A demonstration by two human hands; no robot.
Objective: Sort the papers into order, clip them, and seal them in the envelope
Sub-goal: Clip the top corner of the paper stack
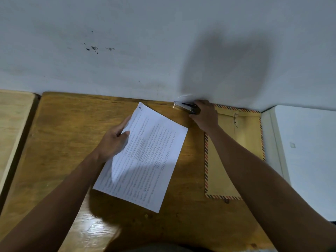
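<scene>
A: From the head view, what's the left hand [113, 140] doing?

B: It grips the left edge of the papers [143, 157], thumb on top of the printed face and the other fingers curled beneath. The sheets sit tilted on the wooden table [60, 142], their far corner marked with a small blue scribble and their near corner pointing back toward the person.

A: And the right hand [204, 115]?

B: It reaches to the far edge of the table, right up against the wall [145, 42]. Its fingers are curled round a dark, shiny object [190, 107], a stapler or large clip by the look of it, though blur keeps me from saying which. The tip of that thing pokes out to the left of the knuckles.

A: Where's the envelope [221, 171]?

B: Lying flat on the right part of the table, brown with a striped red and dark border. The right forearm crosses over it, and its far end lies just beside the right hand. It is apart from the papers, with bare wood between them.

A: Anything else around?

B: A paler wooden table [12, 120] on the left, and a white surface [309, 142] on the right beyond the envelope.
</scene>
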